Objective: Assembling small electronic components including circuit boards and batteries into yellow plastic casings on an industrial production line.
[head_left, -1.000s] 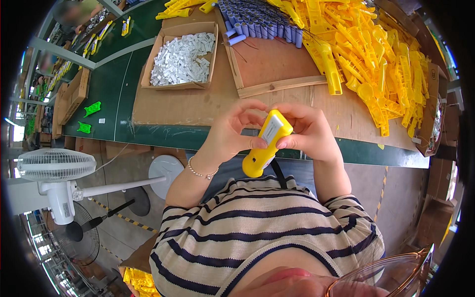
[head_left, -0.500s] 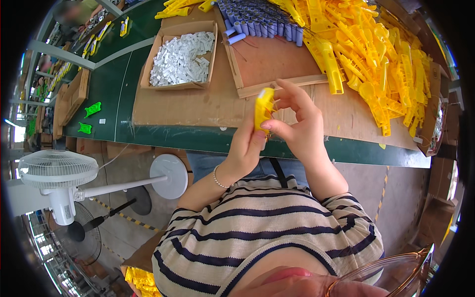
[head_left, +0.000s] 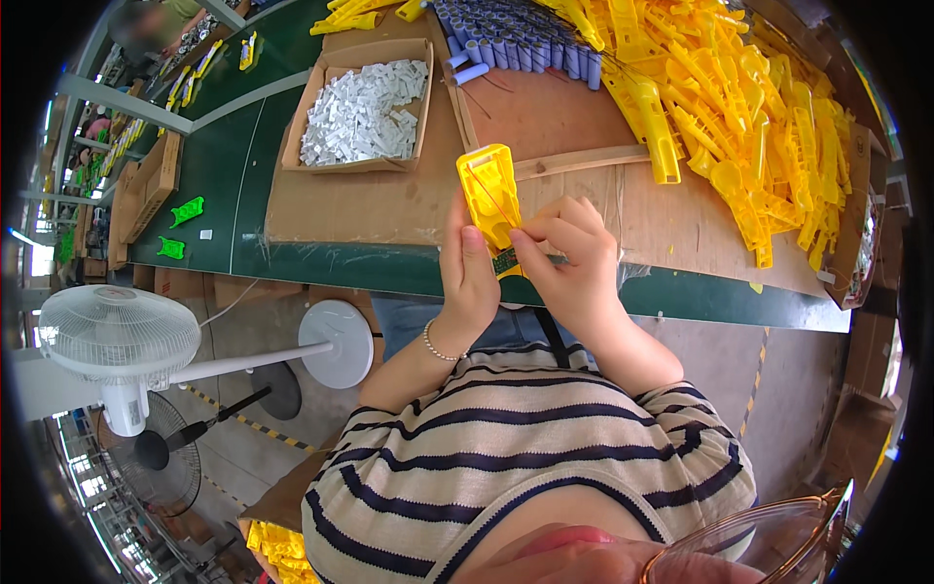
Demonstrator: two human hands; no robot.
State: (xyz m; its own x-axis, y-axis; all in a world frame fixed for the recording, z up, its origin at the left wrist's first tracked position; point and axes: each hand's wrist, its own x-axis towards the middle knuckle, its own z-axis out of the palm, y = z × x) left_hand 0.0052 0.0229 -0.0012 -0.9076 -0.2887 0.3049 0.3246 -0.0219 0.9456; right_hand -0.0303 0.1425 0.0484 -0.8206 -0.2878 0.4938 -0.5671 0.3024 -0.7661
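My left hand [head_left: 470,277] is closed round a yellow plastic housing [head_left: 490,187], held upright over the table's near edge with its hollow side showing. A small green circuit board [head_left: 505,261] sits at the housing's lower end, partly covered by my fingers. Along the hollow runs a thin wire [head_left: 501,206], which reaches the fingertips of my right hand [head_left: 576,255]. Thumb and forefinger of that hand are pinched together against the housing's right side; its other fingers are curled.
A cardboard box [head_left: 289,156] holds small white parts. Behind a wooden strip [head_left: 584,161] lie bundled purple cylinders [head_left: 530,54] with wires. Yellow housings [head_left: 739,127] are heaped at right. Green pieces [head_left: 187,211] lie at left. A white fan [head_left: 119,336] stands by the table.
The housing has turned from edge-on so that its hollow side and the circuit board show. My right hand has gone from spread fingers to a pinch and moved slightly down and left.
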